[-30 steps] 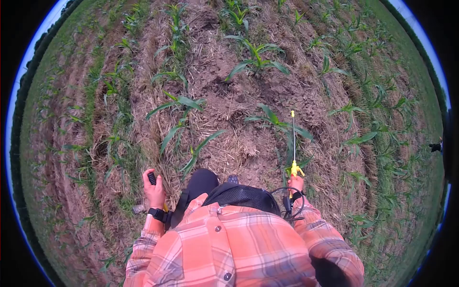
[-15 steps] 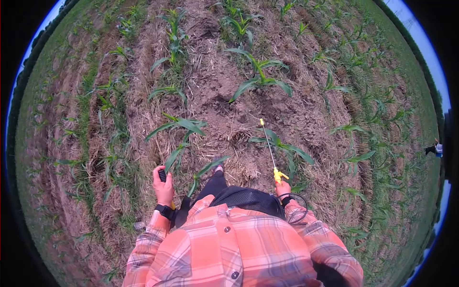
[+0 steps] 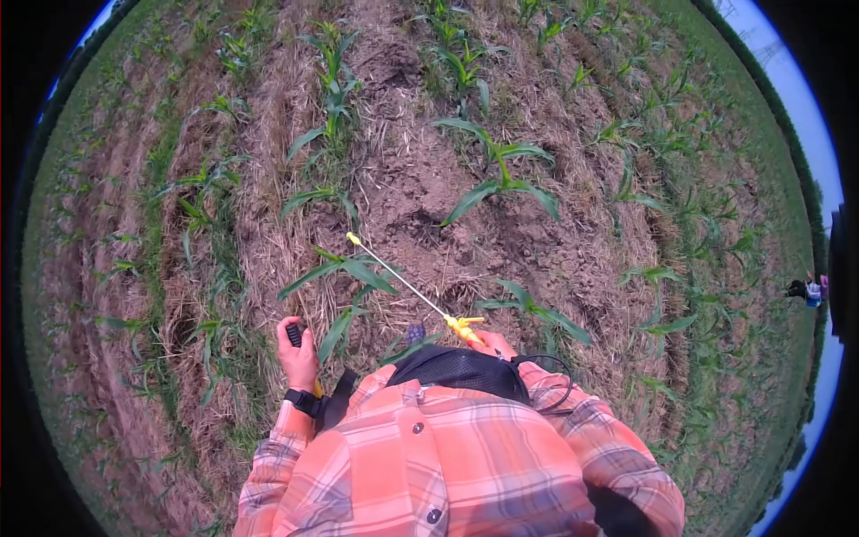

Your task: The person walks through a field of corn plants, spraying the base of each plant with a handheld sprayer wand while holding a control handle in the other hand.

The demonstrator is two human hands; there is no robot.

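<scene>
My right hand (image 3: 493, 344) is closed round the yellow handle of a spray wand (image 3: 403, 280). The wand slants up and left over the soil, its yellow nozzle beside the leaves of a young corn plant (image 3: 344, 267). A black hose loops by my right wrist. At the left, my left hand (image 3: 298, 355) is wrapped round a black grip (image 3: 293, 336), with a dark band on the wrist. A dark mesh bag (image 3: 461, 369) lies across my waist, over the plaid shirt.
Corn plants (image 3: 503, 174) stand in rows ahead, with straw and bare soil (image 3: 420, 183) between them. Another plant (image 3: 532, 309) grows just beyond my right hand. Far off at the right edge is a person (image 3: 812, 291). One of my shoes (image 3: 415, 334) shows below.
My right hand has moved left and the wand has swung from pointing up at the right-hand plant to pointing left at the left-hand plant. My left hand stays on the black grip.
</scene>
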